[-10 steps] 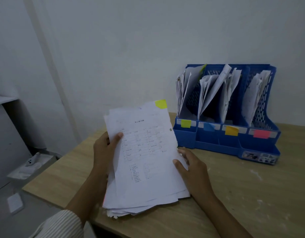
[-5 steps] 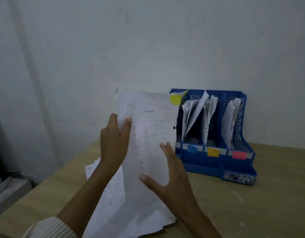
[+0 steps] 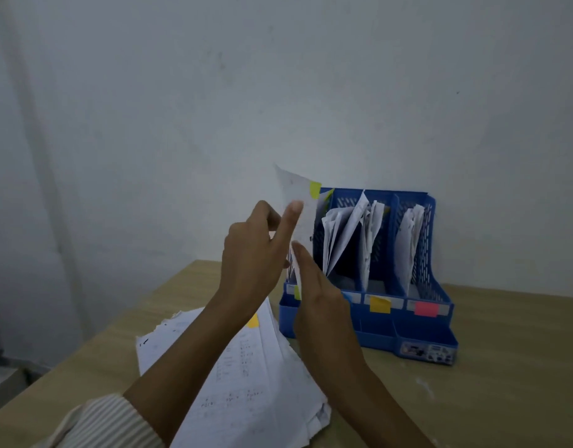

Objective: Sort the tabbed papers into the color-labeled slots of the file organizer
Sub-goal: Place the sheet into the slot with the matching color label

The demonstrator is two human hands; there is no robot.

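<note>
A white sheet with a yellow-green tab (image 3: 306, 206) stands nearly edge-on at the leftmost slot of the blue file organizer (image 3: 420, 321). My left hand (image 3: 256, 253) pinches the sheet between thumb and fingers near its upper half. My right hand (image 3: 320, 305) lies flat with straight fingers against the sheet's lower right side, covering the slot's front label. The other slots show orange (image 3: 379, 304) and pink (image 3: 425, 308) labels and hold upright papers. The stack of remaining papers (image 3: 246, 376) lies on the table under my forearms, an orange tab showing on its top sheet.
The wooden table (image 3: 504, 367) runs to a white wall behind the organizer. Its left edge drops off to a dim floor area at the lower left. Bare tabletop lies right of and in front of the organizer.
The sheet has travelled right and turned edge-on, from in front of me to the leftmost slot. Both hands went with it, and the stack stays on the table.
</note>
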